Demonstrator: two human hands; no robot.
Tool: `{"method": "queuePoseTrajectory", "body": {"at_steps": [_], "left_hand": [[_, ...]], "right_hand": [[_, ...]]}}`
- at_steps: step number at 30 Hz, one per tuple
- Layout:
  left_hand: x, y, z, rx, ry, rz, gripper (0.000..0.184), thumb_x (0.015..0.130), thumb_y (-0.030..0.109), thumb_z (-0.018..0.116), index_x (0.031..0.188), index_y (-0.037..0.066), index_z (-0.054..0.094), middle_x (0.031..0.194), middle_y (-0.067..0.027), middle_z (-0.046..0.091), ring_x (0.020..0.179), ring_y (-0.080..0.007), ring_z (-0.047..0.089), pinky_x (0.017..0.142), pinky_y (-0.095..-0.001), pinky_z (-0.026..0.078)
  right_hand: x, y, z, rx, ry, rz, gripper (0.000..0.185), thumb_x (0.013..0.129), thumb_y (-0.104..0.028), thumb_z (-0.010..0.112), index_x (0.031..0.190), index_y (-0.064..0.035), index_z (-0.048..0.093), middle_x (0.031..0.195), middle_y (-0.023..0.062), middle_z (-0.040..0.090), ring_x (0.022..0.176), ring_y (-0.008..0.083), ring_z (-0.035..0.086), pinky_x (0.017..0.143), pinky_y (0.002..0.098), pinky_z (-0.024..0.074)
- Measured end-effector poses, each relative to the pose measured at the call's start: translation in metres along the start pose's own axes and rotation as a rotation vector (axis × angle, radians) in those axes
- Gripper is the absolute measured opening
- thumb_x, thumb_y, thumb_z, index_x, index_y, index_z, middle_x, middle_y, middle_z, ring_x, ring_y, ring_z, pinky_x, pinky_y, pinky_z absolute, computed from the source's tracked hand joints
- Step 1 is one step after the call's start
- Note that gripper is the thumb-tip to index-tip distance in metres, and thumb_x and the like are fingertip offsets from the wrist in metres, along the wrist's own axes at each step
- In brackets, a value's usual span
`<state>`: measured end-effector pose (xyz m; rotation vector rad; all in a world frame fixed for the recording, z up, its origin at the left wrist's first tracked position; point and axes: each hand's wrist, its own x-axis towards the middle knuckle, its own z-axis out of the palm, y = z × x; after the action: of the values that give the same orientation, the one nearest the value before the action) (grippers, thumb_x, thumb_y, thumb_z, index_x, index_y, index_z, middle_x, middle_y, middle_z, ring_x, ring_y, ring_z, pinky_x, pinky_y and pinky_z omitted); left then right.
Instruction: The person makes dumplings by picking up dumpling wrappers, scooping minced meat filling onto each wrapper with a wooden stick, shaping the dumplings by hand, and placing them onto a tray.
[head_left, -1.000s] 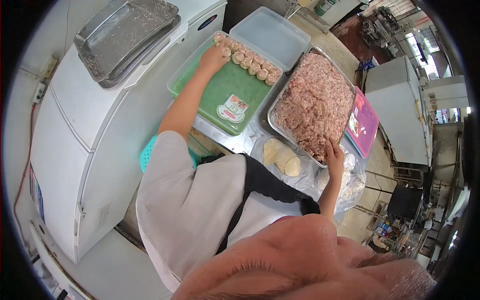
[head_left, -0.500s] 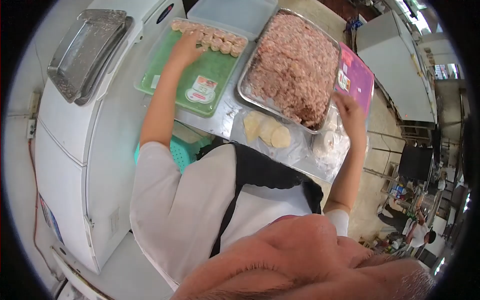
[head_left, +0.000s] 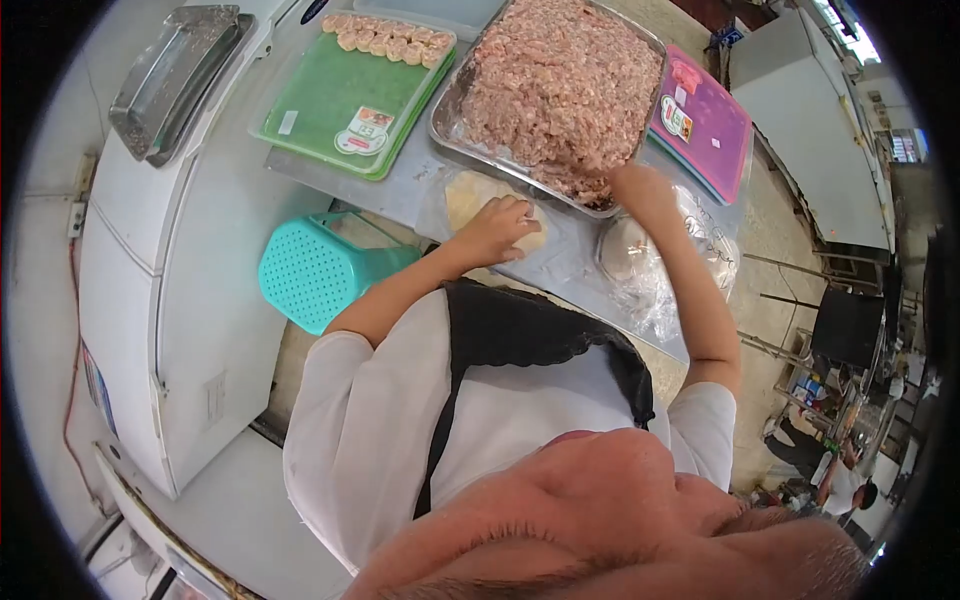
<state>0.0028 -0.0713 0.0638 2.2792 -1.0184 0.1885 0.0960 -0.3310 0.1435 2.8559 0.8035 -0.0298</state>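
Note:
My left hand (head_left: pixel 497 232) is over a stack of pale round wrappers (head_left: pixel 470 195) on clear plastic, its fingers bent and apart, touching the stack. At the near right corner of a metal tray (head_left: pixel 440 128) of ground meat (head_left: pixel 565 85) is my right hand (head_left: pixel 643 197). Its fingertips are hidden, and whether it holds something cannot be made out. Rows of small filled dumplings (head_left: pixel 400 45) lie along the far edge of a green-looking plastic container (head_left: pixel 345 92). White round items in a clear plastic bag (head_left: pixel 640 255) lie below my right wrist.
A purple lid (head_left: pixel 710 130) lies right of the meat tray. A turquoise perforated basket (head_left: pixel 315 270) is below the table's left side. White appliances stand left, with metal trays (head_left: pixel 175 80) on top. Another person (head_left: pixel 845 485) is far off at lower right.
My left hand has left the dumpling rows and come down to the wrappers. My right hand has moved from beside the tray's right edge to its near corner. The view has shifted.

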Motion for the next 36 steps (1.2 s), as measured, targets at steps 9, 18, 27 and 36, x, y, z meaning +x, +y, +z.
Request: {"method": "queuePoseTrajectory", "body": {"at_steps": [9,18,27,36], "left_hand": [[-0.005,-0.024,0.018,-0.219,0.111,-0.151,0.018,0.083,0.022,0.064,0.094,0.009,0.066,0.098,-0.0087,0.061,0.096,-0.0255,0.057,0.086,-0.0364,0.044],[-0.004,-0.017,-0.028,-0.654,0.382,-0.736,0.027,0.093,0.022,0.055,0.107,0.000,0.062,0.100,-0.0062,0.064,0.090,-0.0137,0.059,0.081,-0.0278,0.045],[-0.031,-0.059,-0.018,-0.841,0.516,-0.613,0.027,0.090,0.019,0.057,0.109,0.000,0.063,0.100,-0.0135,0.063,0.093,-0.0215,0.060,0.084,-0.0305,0.045],[-0.043,-0.074,-0.050,-0.515,0.238,-0.419,0.026,0.086,0.017,0.060,0.106,0.000,0.064,0.093,-0.0149,0.059,0.088,-0.0288,0.058,0.081,-0.0328,0.045]], "right_hand": [[-0.015,0.008,-0.036,-0.067,0.122,-0.038,0.016,0.078,-0.015,0.054,0.072,-0.0067,0.066,0.073,0.0146,0.066,0.068,0.0305,0.067,0.056,0.0413,0.0530],[-0.022,-0.011,-0.027,-0.005,0.034,-0.062,0.015,0.077,-0.014,0.054,0.071,-0.0079,0.066,0.069,0.0150,0.065,0.068,0.0295,0.066,0.056,0.0403,0.0520],[-0.014,-0.052,-0.029,0.001,0.063,-0.075,0.018,0.078,-0.014,0.053,0.069,-0.0041,0.065,0.068,0.0163,0.064,0.066,0.0298,0.066,0.055,0.0401,0.0515],[-0.010,-0.090,-0.036,-0.048,0.019,0.066,0.016,0.075,-0.011,0.054,0.067,-0.0043,0.066,0.065,0.0156,0.064,0.062,0.0302,0.066,0.053,0.0391,0.0524]]}}
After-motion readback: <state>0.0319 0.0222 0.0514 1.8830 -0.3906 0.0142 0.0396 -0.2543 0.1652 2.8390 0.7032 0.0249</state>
